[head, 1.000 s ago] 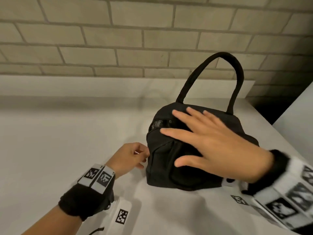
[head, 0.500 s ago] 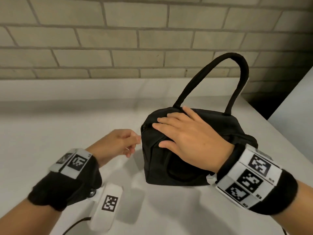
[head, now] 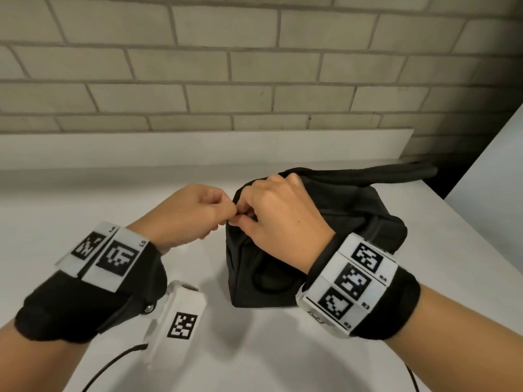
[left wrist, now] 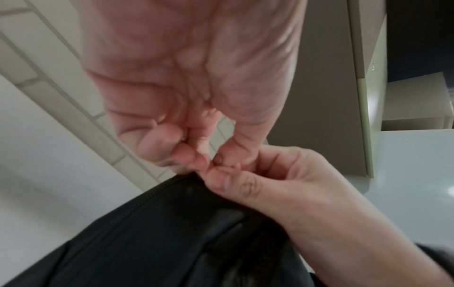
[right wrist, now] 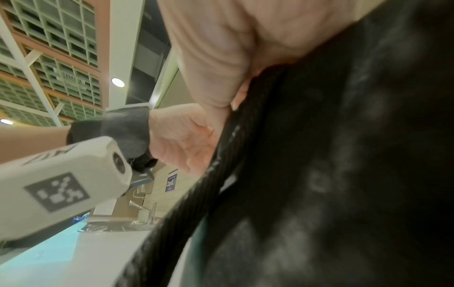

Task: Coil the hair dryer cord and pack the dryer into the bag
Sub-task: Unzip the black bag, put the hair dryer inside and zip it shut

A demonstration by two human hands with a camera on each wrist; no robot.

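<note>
A black fabric bag [head: 283, 273] stands on the white counter [head: 85, 207]. Its carry handle [head: 396, 172] lies flopped over to the right. My left hand [head: 230, 215] and right hand [head: 244, 219] meet at the bag's upper left corner, all fingers curled. In the left wrist view the left hand [left wrist: 211, 161] pinches a small piece at the end of the zipper line [left wrist: 137, 203]. The right hand [left wrist: 221, 172] pinches the bag's fabric right beside it. The hair dryer and its cord are not in sight. The right wrist view is mostly filled by the bag [right wrist: 343, 174].
A brick wall [head: 254, 66] and a low white ledge [head: 198, 148] back the counter. The counter ends at the right, next to a white panel [head: 495, 165]. The white wrist camera housing [head: 181, 315] with its thin cable hangs under my left wrist.
My right hand went from lying flat on the bag's top to a curled grip at its left corner. The left hand closed in to meet it. The handle dropped over to the right.
</note>
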